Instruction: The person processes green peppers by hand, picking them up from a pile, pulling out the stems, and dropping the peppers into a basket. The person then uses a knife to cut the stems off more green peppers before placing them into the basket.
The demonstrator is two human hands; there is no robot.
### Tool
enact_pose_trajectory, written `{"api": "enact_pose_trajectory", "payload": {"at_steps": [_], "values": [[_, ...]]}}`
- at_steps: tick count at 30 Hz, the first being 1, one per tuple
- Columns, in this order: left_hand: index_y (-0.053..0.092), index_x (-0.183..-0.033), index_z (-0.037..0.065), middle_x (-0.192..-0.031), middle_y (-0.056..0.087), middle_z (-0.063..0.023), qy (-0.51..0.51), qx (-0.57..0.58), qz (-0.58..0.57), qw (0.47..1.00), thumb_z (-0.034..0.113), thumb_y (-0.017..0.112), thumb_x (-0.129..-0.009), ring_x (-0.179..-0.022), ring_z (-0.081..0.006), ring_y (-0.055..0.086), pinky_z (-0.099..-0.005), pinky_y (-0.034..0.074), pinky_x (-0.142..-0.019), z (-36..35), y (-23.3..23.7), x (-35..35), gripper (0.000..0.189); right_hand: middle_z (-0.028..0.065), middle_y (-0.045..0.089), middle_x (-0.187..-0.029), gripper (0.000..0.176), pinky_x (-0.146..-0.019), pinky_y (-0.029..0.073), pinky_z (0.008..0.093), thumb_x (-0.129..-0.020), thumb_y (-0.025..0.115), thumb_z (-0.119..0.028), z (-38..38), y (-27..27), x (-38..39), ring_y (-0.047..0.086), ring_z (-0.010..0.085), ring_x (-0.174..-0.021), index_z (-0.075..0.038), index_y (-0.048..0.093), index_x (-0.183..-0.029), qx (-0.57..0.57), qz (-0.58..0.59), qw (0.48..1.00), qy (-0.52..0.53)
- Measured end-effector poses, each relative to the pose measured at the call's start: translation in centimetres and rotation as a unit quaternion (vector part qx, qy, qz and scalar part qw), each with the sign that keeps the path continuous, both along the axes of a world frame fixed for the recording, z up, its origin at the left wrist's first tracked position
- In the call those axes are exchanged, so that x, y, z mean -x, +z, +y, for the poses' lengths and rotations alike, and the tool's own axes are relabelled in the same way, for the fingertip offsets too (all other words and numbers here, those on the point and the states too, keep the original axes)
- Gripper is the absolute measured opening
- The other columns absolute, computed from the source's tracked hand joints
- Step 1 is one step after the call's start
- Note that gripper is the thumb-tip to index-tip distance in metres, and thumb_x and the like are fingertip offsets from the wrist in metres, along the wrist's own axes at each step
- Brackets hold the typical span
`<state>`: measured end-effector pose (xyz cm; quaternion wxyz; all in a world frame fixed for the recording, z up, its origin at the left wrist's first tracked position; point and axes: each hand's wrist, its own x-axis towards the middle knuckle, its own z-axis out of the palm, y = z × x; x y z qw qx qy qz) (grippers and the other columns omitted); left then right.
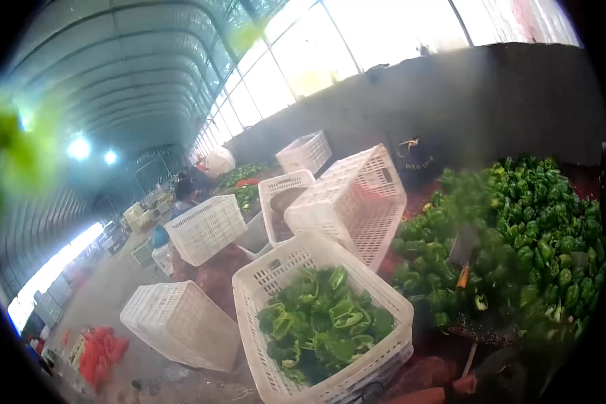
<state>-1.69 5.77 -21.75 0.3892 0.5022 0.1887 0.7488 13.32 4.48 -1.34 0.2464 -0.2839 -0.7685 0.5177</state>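
A white crate point(249, 323) half full of green peppers point(320, 323) stands front and centre, just left of a big pepper pile point(525, 229). Empty crates point(357, 195) lie tipped behind it and on the floor to its left. Neither hand shows in the view, so whether they are open or closed cannot be told.

I see a greenhouse packing shed: arched roof point(135, 60) at eleven o'clock, white crates point(205, 229) (mostly empty), pepper heap point(532, 229) at three o'clock.
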Motion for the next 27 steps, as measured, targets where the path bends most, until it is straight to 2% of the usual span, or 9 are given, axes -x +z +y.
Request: {"api": "enact_pose_trajectory", "payload": {"at_steps": [5,7,11,13,16,19,20,24,27], "values": [[0.056,-0.133,0.005,-0.130,0.053,-0.0122,-0.028,0.284,-0.025,0.958,0.031,0.053,-0.103,-0.119,-0.0245,0.055,-0.0419,0.049,-0.098,-0.2,-3.7,-0.5,0.040,0.0135,0.067,-0.094,0.029,-0.077,0.052,0.0394,-0.085,0.074,-0.025,-0.6,-2.6,1.3,0.064,0.0299,-0.083,-0.003,0.067,-0.103,-0.159,-0.010,0.987,-0.026],[0.058,-0.130,0.004,-0.126,0.056,-0.0114,-0.095,0.319,-0.065,0.941,0.034,0.053,-0.102,-0.114,-0.0237,0.057,-0.0413,0.050,-0.097,-1.1,0.8,1.2,0.041,0.0153,0.066,-0.093,0.029,-0.078,0.052,0.0400,-0.084,0.074,-0.025,0.4,-3.8,1.4,0.064,0.0349,-0.085,-0.003,0.066,-0.102,-0.217,-0.022,0.976,-0.003],[0.057,-0.129,0.003,-0.125,0.056,-0.0125,-0.068,0.229,-0.059,0.969,0.033,0.051,-0.103,-0.114,-0.0235,0.058,-0.0410,0.051,-0.096,-3.8,11.2,1.8,0.041,0.0163,0.070,-0.098,0.040,-0.080,0.054,0.0412,-0.075,0.082,-0.027,-1.5,-3.3,2.7,0.067,0.0268,-0.089,0.000,0.069,-0.101,-0.076,0.014,0.994,-0.082],[0.056,-0.130,0.002,-0.126,0.056,-0.0133,-0.037,0.270,-0.015,0.962,0.033,0.050,-0.103,-0.114,-0.0238,0.058,-0.0410,0.052,-0.095,-6.8,13.9,0.8,0.041,0.0151,0.069,-0.098,0.039,-0.082,0.054,0.0421,-0.076,0.081,-0.029,-5.2,5.5,4.2,0.067,0.0281,-0.093,0.000,0.069,-0.101,0.026,0.023,0.988,-0.149],[0.054,-0.132,0.002,-0.126,0.056,-0.0144,0.003,0.318,0.090,0.944,0.032,0.048,-0.103,-0.114,-0.0242,0.058,-0.0410,0.053,-0.095,-9.0,17.9,2.0,0.042,0.0160,0.067,-0.107,0.039,-0.087,0.049,0.0444,-0.084,0.072,-0.035,-1.7,1.5,1.2,0.063,0.0314,-0.099,-0.005,0.069,-0.110,-0.007,0.020,0.999,0.032],[0.053,-0.133,0.001,-0.127,0.056,-0.0156,0.034,0.291,0.191,0.937,0.031,0.047,-0.103,-0.114,-0.0245,0.059,-0.0409,0.054,-0.094,-6.8,19.8,2.4,0.043,0.0160,0.059,-0.120,0.038,-0.099,0.044,0.0456,-0.086,0.070,-0.033,-1.1,-1.8,1.2,0.055,0.0340,-0.115,-0.009,0.065,-0.116,-0.050,0.041,0.998,0.021],[0.052,-0.134,0.001,-0.127,0.057,-0.0160,0.017,0.292,0.185,0.938,0.030,0.046,-0.103,-0.114,-0.0247,0.059,-0.0409,0.054,-0.094,-6.4,19.9,1.7,0.043,0.0154,0.058,-0.118,0.040,-0.100,0.043,0.0460,-0.088,0.068,-0.034,-1.0,-4.2,1.6,0.055,0.0349,-0.114,-0.007,0.064,-0.117,-0.144,0.079,0.986,-0.010],[0.045,-0.142,0.006,-0.134,0.052,-0.0144,-0.115,0.375,-0.014,0.920,0.038,0.047,-0.101,-0.126,-0.0272,0.052,-0.0461,0.048,-0.102,-5.1,20.4,0.7,0.052,0.0139,0.058,-0.111,0.039,-0.094,0.046,0.0408,-0.090,0.067,-0.032,-1.0,-3.3,1.0,0.057,0.0306,-0.110,-0.006,0.061,-0.118,-0.079,0.103,0.986,-0.103],[0.056,-0.121,0.002,-0.116,0.059,-0.0117,-0.032,0.374,-0.036,0.926,0.032,0.051,-0.099,-0.107,-0.0223,0.058,-0.0398,0.051,-0.089,-5.5,22.9,-2.3,0.037,0.0132,0.060,-0.106,0.040,-0.090,0.047,0.0383,-0.089,0.069,-0.031,-0.9,-2.0,-0.2,0.059,0.0289,-0.104,-0.004,0.060,-0.118,-0.057,0.103,0.989,-0.088]]}}
